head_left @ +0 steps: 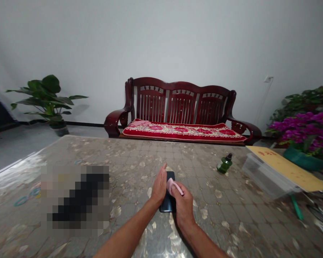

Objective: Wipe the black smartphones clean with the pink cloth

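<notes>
A dark phone (169, 200) lies flat on the patterned table (123, 157). My left hand (158, 188) rests on the phone's left edge, fingers stretched forward and steadying it. My right hand (183, 205) is closed on a small pink cloth (174, 186) and presses it onto the phone's screen. Both forearms come in from the bottom edge.
A small green bottle (224, 163) stands to the right. A clear plastic box (269, 175) under a yellow board (288, 166) sits at the far right beside purple flowers (307, 129). A blurred-out patch (75, 200) lies to the left. A wooden bench (180, 113) stands behind the table.
</notes>
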A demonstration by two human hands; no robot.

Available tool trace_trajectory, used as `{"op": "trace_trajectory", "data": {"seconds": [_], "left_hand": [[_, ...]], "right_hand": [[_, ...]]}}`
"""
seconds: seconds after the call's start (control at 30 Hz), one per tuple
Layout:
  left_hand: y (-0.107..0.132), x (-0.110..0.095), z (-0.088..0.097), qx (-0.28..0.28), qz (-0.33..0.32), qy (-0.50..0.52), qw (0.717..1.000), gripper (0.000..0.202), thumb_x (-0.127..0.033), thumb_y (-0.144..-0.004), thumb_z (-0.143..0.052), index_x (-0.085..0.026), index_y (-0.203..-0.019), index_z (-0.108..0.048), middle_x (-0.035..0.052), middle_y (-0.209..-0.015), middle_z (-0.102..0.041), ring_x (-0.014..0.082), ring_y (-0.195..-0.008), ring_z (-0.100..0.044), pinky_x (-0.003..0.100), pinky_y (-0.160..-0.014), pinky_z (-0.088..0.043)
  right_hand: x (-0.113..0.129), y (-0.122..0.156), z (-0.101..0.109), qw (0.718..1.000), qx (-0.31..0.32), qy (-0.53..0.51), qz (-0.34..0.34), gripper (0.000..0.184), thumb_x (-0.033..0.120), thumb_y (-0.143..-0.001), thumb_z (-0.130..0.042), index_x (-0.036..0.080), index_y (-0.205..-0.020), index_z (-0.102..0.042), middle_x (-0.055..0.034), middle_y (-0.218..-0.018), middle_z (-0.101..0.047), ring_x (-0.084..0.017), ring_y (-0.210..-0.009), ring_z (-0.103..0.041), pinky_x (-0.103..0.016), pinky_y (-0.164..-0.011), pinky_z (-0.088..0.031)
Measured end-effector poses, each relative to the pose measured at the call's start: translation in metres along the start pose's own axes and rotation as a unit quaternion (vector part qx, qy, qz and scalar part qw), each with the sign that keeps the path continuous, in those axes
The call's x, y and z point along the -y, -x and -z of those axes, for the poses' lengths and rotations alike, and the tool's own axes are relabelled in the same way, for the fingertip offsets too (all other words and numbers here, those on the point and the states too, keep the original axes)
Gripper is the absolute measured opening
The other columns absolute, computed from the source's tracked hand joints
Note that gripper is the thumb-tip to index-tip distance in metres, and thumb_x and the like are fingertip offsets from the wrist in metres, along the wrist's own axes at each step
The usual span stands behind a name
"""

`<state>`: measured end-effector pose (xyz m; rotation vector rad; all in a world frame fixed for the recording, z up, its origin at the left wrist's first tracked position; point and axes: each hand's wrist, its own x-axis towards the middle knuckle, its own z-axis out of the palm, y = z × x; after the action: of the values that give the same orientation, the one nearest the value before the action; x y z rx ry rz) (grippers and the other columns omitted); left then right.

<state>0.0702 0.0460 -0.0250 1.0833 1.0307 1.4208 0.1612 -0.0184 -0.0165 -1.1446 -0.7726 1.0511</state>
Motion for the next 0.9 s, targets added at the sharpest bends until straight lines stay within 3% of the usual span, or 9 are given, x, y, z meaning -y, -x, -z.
{"op": "trace_trajectory", "data": {"seconds": [0.17,0.27,0.37,0.47,0.53,0.6,0.77,0.83,0.9], "left_hand": [[-0.010,-0.002,0.010,0.018,-0.010,-0.175,0.984,0.048,-0.038,-0.101,-0.037,-0.015,-0.142,-0.048,0.0142,-0.154,-0.045,0.0249,-0.143,-0.040,0.044,-0.121,-0.026],[-0.011,-0.014,0.027,0.035,-0.022,-0.227,0.973,0.044,-0.035,-0.092,-0.054,-0.015,-0.131,-0.059,0.0154,-0.145,-0.054,0.0306,-0.140,-0.044,0.051,-0.120,-0.025],[0.003,-0.028,0.047,0.079,-0.059,-0.288,0.953,0.033,-0.023,-0.082,-0.066,-0.020,-0.114,-0.070,0.0100,-0.136,-0.063,0.0304,-0.140,-0.044,0.052,-0.123,-0.020],[0.025,-0.036,0.061,0.197,-0.180,-0.482,0.835,0.035,-0.017,-0.089,-0.056,-0.021,-0.121,-0.067,0.0098,-0.140,-0.060,0.0292,-0.139,-0.045,0.053,-0.119,-0.031],[0.038,-0.038,0.065,0.237,-0.218,-0.533,0.783,0.034,-0.017,-0.091,-0.057,-0.020,-0.123,-0.066,0.0104,-0.141,-0.060,0.0288,-0.136,-0.050,0.050,-0.116,-0.037],[0.047,-0.038,0.065,0.255,-0.236,-0.556,0.755,0.033,-0.019,-0.092,-0.059,-0.019,-0.124,-0.065,0.0119,-0.141,-0.060,0.0297,-0.134,-0.051,0.050,-0.115,-0.040],[0.054,-0.031,0.066,0.269,-0.247,-0.583,0.726,0.037,-0.025,-0.091,-0.064,-0.017,-0.127,-0.062,0.0143,-0.139,-0.060,0.0315,-0.130,-0.054,0.050,-0.112,-0.044],[0.055,-0.029,0.067,0.272,-0.250,-0.582,0.725,0.040,-0.026,-0.092,-0.064,-0.018,-0.131,-0.060,0.0143,-0.140,-0.059,0.0303,-0.129,-0.056,0.048,-0.111,-0.045],[0.056,-0.027,0.068,0.275,-0.253,-0.582,0.722,0.042,-0.027,-0.092,-0.065,-0.018,-0.132,-0.058,0.0143,-0.141,-0.058,0.0297,-0.130,-0.056,0.047,-0.111,-0.045]], "right_hand": [[0.000,-0.010,0.006,0.998,-0.041,-0.035,-0.019,0.048,0.049,-0.064,-0.082,0.015,-0.097,-0.077,-0.0075,-0.093,-0.076,-0.024,-0.087,-0.068,-0.034,-0.083,-0.052],[0.003,-0.024,0.017,0.998,-0.060,-0.017,0.003,0.048,0.049,-0.064,-0.080,0.015,-0.098,-0.076,-0.0073,-0.093,-0.076,-0.023,-0.086,-0.068,-0.034,-0.082,-0.052],[0.008,-0.038,0.027,0.994,-0.053,0.067,0.063,0.045,0.047,-0.068,-0.077,0.016,-0.100,-0.075,-0.0077,-0.097,-0.075,-0.023,-0.088,-0.068,-0.034,-0.082,-0.052],[0.016,-0.047,0.030,0.971,0.003,0.194,0.140,0.032,0.043,-0.077,-0.068,0.018,-0.095,-0.076,-0.0070,-0.094,-0.074,-0.023,-0.088,-0.067,-0.033,-0.081,-0.051],[0.021,-0.050,0.029,0.932,0.055,0.302,0.194,0.024,0.037,-0.084,-0.063,0.021,-0.094,-0.077,-0.0051,-0.092,-0.073,-0.021,-0.087,-0.067,-0.031,-0.080,-0.049],[0.026,-0.052,0.025,0.875,0.101,0.406,0.244,0.020,0.029,-0.089,-0.058,0.024,-0.097,-0.076,-0.0034,-0.092,-0.071,-0.020,-0.087,-0.065,-0.029,-0.079,-0.048],[0.029,-0.050,0.019,0.711,0.171,0.583,0.353,0.023,0.013,-0.090,-0.059,0.027,-0.100,-0.074,-0.0025,-0.090,-0.068,-0.020,-0.089,-0.061,-0.029,-0.079,-0.044],[0.028,-0.048,0.020,0.661,0.184,0.621,0.378,0.024,0.010,-0.089,-0.061,0.027,-0.099,-0.074,-0.0028,-0.090,-0.067,-0.021,-0.089,-0.059,-0.030,-0.078,-0.043],[0.027,-0.048,0.021,0.630,0.196,0.641,0.394,0.025,0.008,-0.088,-0.061,0.027,-0.100,-0.073,-0.0029,-0.091,-0.067,-0.021,-0.089,-0.058,-0.030,-0.077,-0.042]]}}
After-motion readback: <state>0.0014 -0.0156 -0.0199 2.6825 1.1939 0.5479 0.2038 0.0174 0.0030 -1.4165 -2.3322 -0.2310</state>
